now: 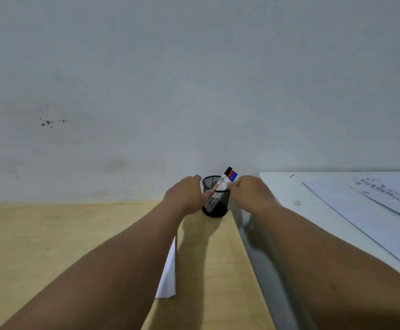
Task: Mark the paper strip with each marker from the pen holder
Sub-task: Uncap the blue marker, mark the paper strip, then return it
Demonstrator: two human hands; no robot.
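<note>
A black mesh pen holder (218, 208) stands at the far right corner of the wooden table (51, 234), against the wall. Three markers lean in it, with a black cap (228, 170), a red cap and a blue cap (234, 175). My left hand (186, 194) wraps the holder's left side. My right hand (249, 190) pinches the markers at the holder's right rim. The white paper strip (169, 270) lies on the table nearer to me, partly hidden under my left forearm.
A white desk (289, 198) adjoins on the right, separated by a narrow gap, with printed paper sheets (389, 198) on it. A grey wall (194, 91) rises directly behind both tables.
</note>
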